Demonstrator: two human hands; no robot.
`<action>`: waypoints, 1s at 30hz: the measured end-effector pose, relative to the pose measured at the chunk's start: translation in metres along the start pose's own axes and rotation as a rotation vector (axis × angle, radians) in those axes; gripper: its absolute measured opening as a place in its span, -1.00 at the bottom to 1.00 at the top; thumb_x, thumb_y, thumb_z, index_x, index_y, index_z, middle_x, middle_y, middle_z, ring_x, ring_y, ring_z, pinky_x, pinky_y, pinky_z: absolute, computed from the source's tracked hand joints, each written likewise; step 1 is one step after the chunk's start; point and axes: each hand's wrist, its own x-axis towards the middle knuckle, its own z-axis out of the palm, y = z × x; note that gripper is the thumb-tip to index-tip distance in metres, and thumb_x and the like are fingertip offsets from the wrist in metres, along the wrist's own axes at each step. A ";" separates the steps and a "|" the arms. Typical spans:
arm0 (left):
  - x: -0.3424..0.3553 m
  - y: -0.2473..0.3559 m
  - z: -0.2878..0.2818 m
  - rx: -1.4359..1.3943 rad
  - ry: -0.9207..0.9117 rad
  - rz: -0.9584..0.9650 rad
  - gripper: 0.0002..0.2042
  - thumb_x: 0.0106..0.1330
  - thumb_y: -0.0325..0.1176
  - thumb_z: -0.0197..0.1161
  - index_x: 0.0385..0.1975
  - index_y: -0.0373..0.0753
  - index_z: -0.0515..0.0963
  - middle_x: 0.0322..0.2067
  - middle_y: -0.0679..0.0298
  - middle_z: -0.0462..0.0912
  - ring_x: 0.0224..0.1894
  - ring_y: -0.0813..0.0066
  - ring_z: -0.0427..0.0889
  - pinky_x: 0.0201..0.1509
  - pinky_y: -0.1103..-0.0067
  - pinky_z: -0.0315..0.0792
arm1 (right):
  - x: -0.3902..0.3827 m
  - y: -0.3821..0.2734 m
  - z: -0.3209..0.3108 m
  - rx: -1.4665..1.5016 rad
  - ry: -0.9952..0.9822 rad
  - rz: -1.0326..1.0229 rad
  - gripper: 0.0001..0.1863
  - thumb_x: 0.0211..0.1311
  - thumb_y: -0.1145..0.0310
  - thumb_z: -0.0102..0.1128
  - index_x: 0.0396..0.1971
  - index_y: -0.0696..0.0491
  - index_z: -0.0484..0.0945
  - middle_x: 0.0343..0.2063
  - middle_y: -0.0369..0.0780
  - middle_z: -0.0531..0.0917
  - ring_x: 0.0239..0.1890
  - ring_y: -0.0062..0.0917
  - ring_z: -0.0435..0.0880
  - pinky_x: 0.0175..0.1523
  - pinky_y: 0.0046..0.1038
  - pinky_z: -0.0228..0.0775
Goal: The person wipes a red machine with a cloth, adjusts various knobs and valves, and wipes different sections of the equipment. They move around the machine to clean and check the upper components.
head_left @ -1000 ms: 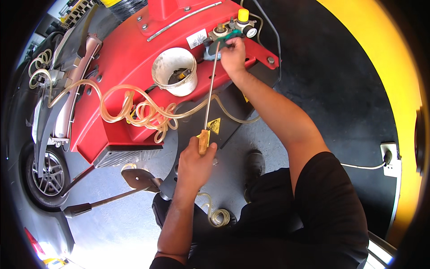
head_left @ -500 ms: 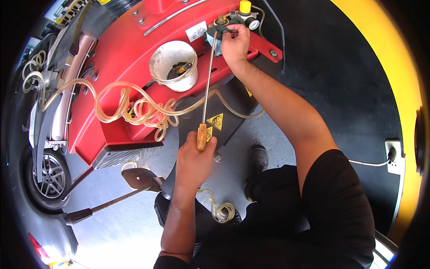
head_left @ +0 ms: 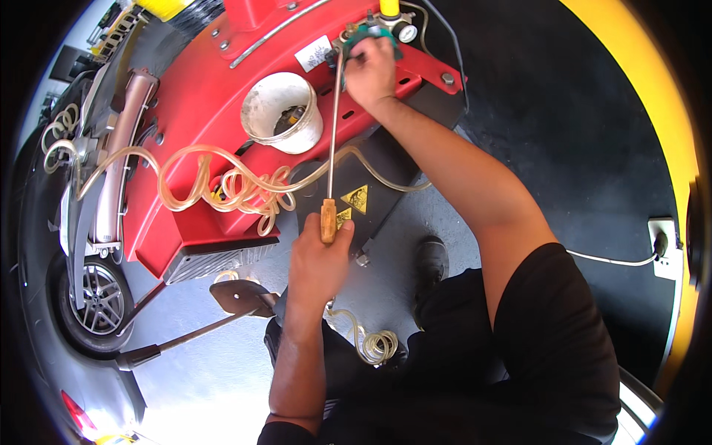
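Note:
A long thin metal tool with a wooden handle (head_left: 328,222) stands nearly upright in my left hand (head_left: 319,263), which is closed around the handle's lower part. Its shaft (head_left: 335,133) reaches up over the red machine (head_left: 200,81) to my right hand. My right hand (head_left: 372,74) is closed on a green cloth (head_left: 362,35) beside the shaft's far end. Motion blurs the fingers and cloth, and the tool's tip is hard to make out. Close behind them is an air regulator with a yellow knob (head_left: 389,7) and a round gauge (head_left: 407,33).
A white bucket (head_left: 280,104) with dark items in it stands on the machine, left of the shaft. A coiled clear hose (head_left: 200,182) runs across to the left. A paddle-ended arm (head_left: 237,297) juts out low. A car wheel (head_left: 96,304) is at far left, a wall socket (head_left: 664,248) at right.
My right hand has shifted slightly left and closer to the shaft, with the green cloth now bunched round its fingers. The view has moved a little; my left hand keeps its hold.

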 end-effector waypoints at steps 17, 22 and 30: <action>-0.008 -0.017 0.004 -0.002 -0.051 0.014 -0.58 0.45 -0.09 0.31 0.09 -0.28 0.49 -0.19 0.18 0.62 -0.19 0.45 0.66 -0.37 0.48 0.69 | 0.014 -0.003 0.011 -0.041 0.251 0.139 -0.80 0.15 0.51 0.33 -0.22 0.12 0.55 -0.16 -0.14 0.46 -0.29 -0.43 0.62 -0.11 -0.39 0.55; -0.011 -0.023 0.005 -0.009 -0.046 0.043 -0.59 0.45 -0.08 0.31 0.06 -0.29 0.49 -0.18 0.19 0.62 -0.19 0.46 0.66 -0.37 0.50 0.69 | 0.003 -0.002 -0.006 0.007 -0.050 -0.069 -0.84 0.21 0.55 0.34 -0.24 0.12 0.57 -0.22 -0.14 0.57 -0.24 -0.38 0.69 -0.13 -0.34 0.57; -0.018 -0.027 0.008 -0.006 -0.012 0.080 -0.58 0.45 -0.05 0.31 0.03 -0.28 0.48 -0.20 0.19 0.62 -0.21 0.45 0.67 -0.39 0.52 0.67 | -0.018 0.023 -0.058 0.055 -0.258 -0.060 -0.78 0.17 0.57 0.33 -0.21 0.07 0.53 -0.18 -0.07 0.52 -0.18 -0.19 0.62 -0.10 -0.28 0.54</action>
